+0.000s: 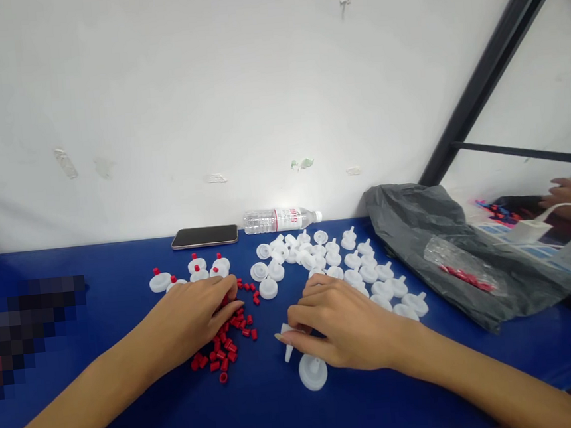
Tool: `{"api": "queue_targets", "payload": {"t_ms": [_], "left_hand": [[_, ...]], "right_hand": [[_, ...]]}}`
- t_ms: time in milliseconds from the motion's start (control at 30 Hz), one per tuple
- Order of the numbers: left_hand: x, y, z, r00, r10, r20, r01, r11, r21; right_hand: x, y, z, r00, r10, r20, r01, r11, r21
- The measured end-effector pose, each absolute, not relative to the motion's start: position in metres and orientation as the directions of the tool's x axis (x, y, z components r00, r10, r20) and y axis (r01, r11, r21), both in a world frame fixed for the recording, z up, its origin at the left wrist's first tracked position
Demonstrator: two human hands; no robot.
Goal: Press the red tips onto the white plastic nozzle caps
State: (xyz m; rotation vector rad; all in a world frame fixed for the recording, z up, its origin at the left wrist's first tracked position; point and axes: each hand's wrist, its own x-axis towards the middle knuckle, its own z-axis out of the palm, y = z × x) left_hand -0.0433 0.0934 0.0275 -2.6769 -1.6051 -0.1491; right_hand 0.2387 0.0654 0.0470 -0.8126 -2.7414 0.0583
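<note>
Your right hand (344, 315) pinches a white piece (288, 353), narrow end toward you, perhaps to steady it. Your left hand (192, 315) is among the red caps (222, 354) (whether it grips one, I cannot tell); more white pieces (268, 288) lie beyond your right hand, presumably for easy reach.

The left hand (204, 308) points down with its thumb and fingers close together, and the right hand (337, 319) is bent with curled fingers.
</note>
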Motion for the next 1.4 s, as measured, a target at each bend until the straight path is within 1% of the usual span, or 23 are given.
{"api": "queue_targets", "payload": {"t_ms": [200,367,567,800,933,1400], "left_hand": [[-0.043,0.094,0.026,0.465,0.881,0.089,0.881,-0.471,0.055],[-0.044,0.096,0.025,0.455,0.886,0.086,0.887,-0.460,0.045],[-0.045,0.092,0.035,0.453,0.889,0.061,0.889,-0.456,0.050],[-0.045,0.091,0.040,0.454,0.888,0.069,0.887,-0.458,0.058],[-0.044,0.091,0.040,0.443,0.895,0.051,0.895,-0.445,0.040],[-0.043,0.089,0.040,0.423,0.906,-0.016,0.906,-0.423,-0.023]], "right_hand": [[0.239,0.066,0.047,-0.798,0.540,0.267,0.530,0.840,-0.113],[0.238,0.067,0.047,-0.800,0.539,0.264,0.527,0.841,-0.122],[0.239,0.067,0.047,-0.801,0.538,0.263,0.529,0.841,-0.112],[0.238,0.066,0.048,-0.800,0.537,0.267,0.525,0.843,-0.122],[0.238,0.066,0.048,-0.802,0.542,0.251,0.529,0.840,-0.121],[0.238,0.067,0.047,-0.800,0.540,0.260,0.531,0.840,-0.112]]}}
